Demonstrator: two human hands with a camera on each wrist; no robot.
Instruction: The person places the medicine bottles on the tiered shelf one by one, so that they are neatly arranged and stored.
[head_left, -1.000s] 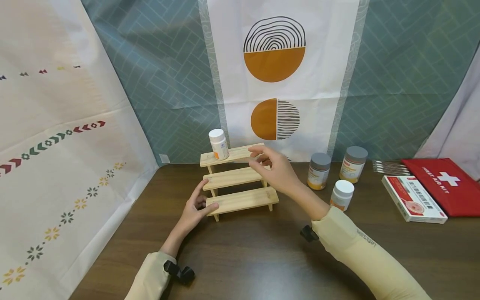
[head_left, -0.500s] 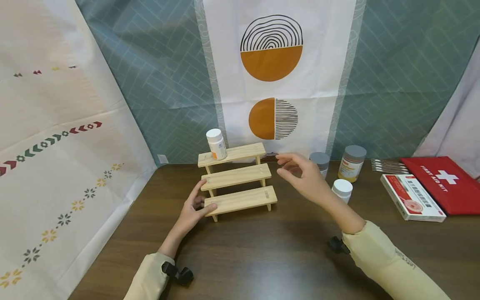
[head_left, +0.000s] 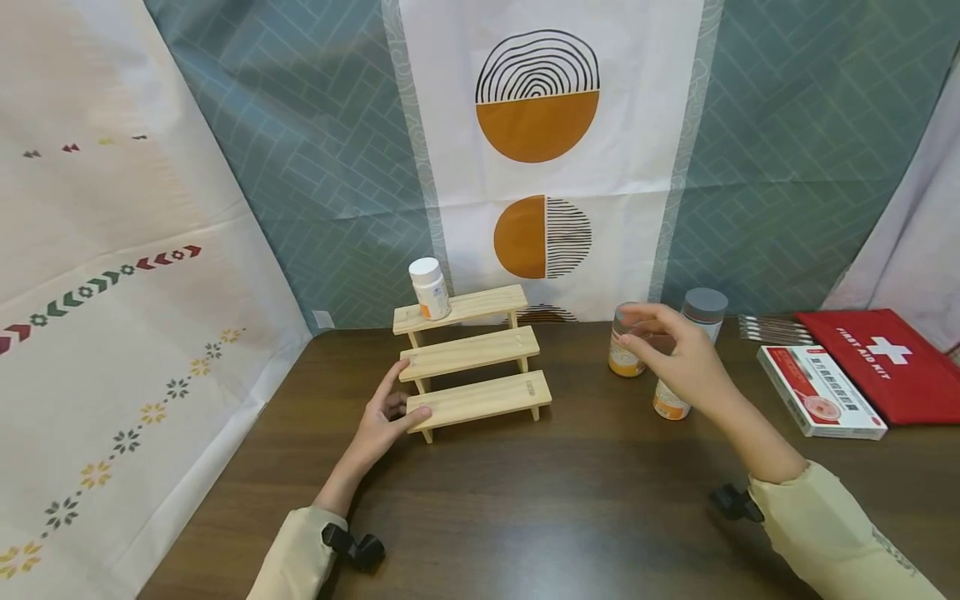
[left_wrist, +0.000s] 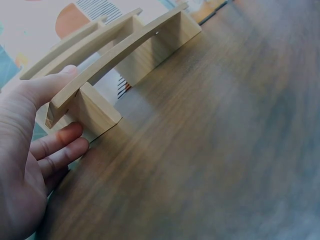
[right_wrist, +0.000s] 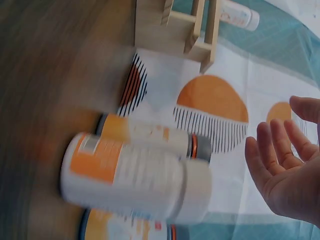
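A three-step wooden display stand [head_left: 480, 400] stands on the table, with a white-capped pill bottle [head_left: 431, 290] upright on the left of its top step. My left hand [head_left: 378, 423] grips the stand's left end; in the left wrist view its thumb [left_wrist: 50, 87] lies over the lowest board and the fingers are under it. My right hand [head_left: 690, 358], fingers relaxed and holding nothing, hovers over the bottles on the right. It partly covers a second white bottle [head_left: 670, 403] and two grey-capped jars, a nearer-left jar [head_left: 625, 361] and a rear jar [head_left: 706, 305].
Right of the bottles lie cotton swabs [head_left: 774, 330], a white-and-red medicine box [head_left: 821, 392] and a red first aid pouch [head_left: 892, 367]. Patterned cloth [head_left: 330, 167] hangs behind the wooden table [head_left: 525, 500] and along its left side.
My right hand has moved right, from the stand's top step to over the bottles. The left hand keeps its place on the stand, while the head view has shifted slightly.
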